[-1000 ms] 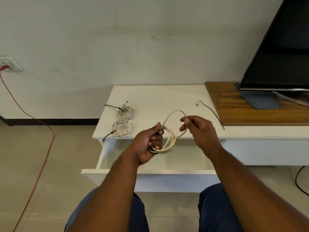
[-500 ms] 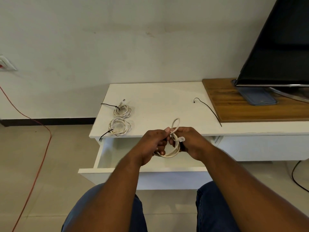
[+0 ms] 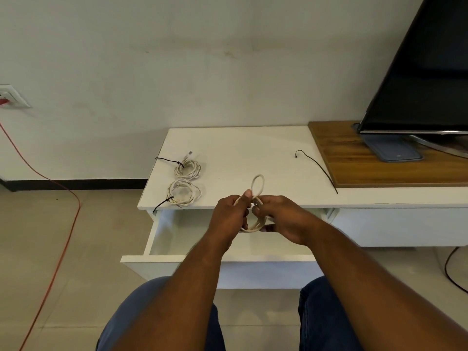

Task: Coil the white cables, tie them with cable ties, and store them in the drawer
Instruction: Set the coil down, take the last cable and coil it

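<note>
Over the drawer (image 3: 177,258), our left hand (image 3: 231,214) and right hand (image 3: 283,219) grip the half-coiled white cable (image 3: 258,183). Next, we judge, the cable tie (image 3: 316,168).

Three white cable coils (image 3: 188,168) – two tied, one held in two hands (image 3: 229,215) (image 3: 285,220) – three black cable ties (image 3: 319,171), one drawer (image 3: 253,272), one television (image 3: 417,72).

The worktop (image 3: 240,148) is smooth, matt white; at its right end sits a wood-grain panel (image 3: 374,173) under a glossy black screen (image 3: 430,72). The cable (image 3: 253,229) looks like pale, smooth plastic.
</note>
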